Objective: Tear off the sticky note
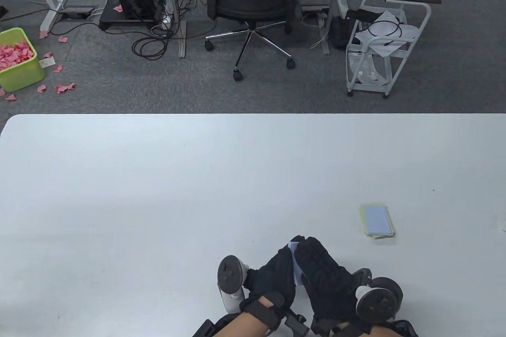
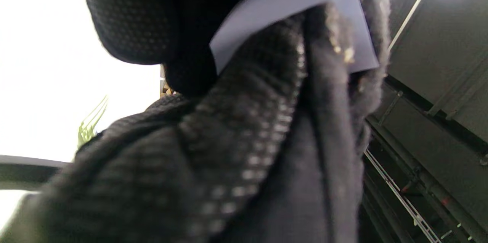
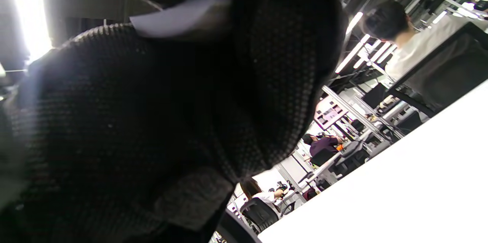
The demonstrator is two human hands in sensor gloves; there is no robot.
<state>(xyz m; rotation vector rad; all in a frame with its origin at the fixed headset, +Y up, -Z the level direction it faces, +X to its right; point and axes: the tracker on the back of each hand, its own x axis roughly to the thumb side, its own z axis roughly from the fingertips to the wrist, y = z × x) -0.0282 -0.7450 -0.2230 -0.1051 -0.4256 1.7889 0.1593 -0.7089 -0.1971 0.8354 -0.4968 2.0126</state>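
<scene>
The white surface (image 1: 158,194) fills the lower part of the table view, and beyond its far edge you see the grey carpet floor with a black office chair (image 1: 253,5), a white trolley (image 1: 385,42) and, at the far left, a green bin (image 1: 17,62) full of pink paper scraps, with more scraps lying around it. Your two hands are close together at the near edge of the surface, a little right of the middle. Your left hand (image 1: 274,273) and your right hand (image 1: 326,273) both hold one pale blue sticky note (image 1: 295,264), which stands between them with its top corner showing above the fingers. In the left wrist view the note (image 2: 289,2) is pressed between the gloved fingers (image 2: 267,94), and in the right wrist view its edge (image 3: 179,18) also shows among the fingers. To the right and further from you, well apart from your hands, a pad of notes (image 1: 377,221) lies flat on the surface, blue sheet on top and yellow beneath.
</scene>
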